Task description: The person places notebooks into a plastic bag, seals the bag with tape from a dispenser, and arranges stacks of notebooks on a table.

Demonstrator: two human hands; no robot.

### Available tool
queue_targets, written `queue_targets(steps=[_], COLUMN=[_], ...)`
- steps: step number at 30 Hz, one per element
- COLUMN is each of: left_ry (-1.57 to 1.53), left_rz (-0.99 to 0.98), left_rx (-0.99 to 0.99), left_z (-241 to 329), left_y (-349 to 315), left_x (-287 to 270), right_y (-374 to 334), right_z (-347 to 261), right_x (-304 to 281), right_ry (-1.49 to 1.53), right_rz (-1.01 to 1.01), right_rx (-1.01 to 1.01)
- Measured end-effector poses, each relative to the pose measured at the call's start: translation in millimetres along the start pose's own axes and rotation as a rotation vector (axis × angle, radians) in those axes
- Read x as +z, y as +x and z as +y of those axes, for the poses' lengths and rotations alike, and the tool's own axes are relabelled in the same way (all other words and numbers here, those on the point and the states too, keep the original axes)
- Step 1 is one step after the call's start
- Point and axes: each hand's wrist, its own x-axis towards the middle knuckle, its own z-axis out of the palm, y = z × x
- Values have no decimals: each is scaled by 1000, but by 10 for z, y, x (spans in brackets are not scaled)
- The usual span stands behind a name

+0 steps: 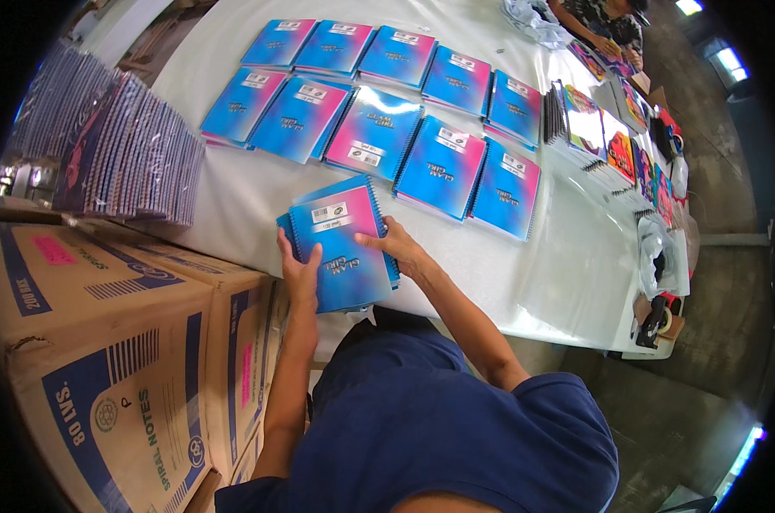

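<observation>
Between my two hands is a small stack of blue and pink spiral notebooks (340, 286), held at the table's near edge. My left hand (300, 272) grips the stack's left side, thumb on the top cover. On the right side, my right hand (398, 248) is closed round the spiral edge with its thumb lying across the cover. A white label sits on the top cover, near its far end. Just beyond, matching notebooks lie in two rows of piles, the nearest being a notebook pile (441, 171) and a middle one (375, 128) turned the other way round.
Tall stacks of spiral notebooks (140, 150) stand at the left, beside large cardboard boxes (105, 359). Along the right of the white-covered table (575, 282) lie colourful notebooks (618, 150), plastic bags (661, 256) and a tape roll (664, 321). Another person (605, 30) works at the far right.
</observation>
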Motion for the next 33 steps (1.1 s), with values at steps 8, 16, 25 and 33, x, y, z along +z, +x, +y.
queue_targets(steps=[8,16,25,33], left_ry=[-383,-435,-272,-211], left_rz=[-269,-396,-606,-667], left_rx=[51,313,230,379], left_z=[214,1015,566,497], left_y=[86,-308,36,162], left_x=[-418,-12,563,614], right_y=[-478,-860,-597,-628], right_z=[-150,-321,-125,-5], right_x=[228,-273,-614,-782], right_ry=[-95,-310,-111,-82], right_rz=[-80,-117,184,154], right_rx=[-411,-862,-556,-564])
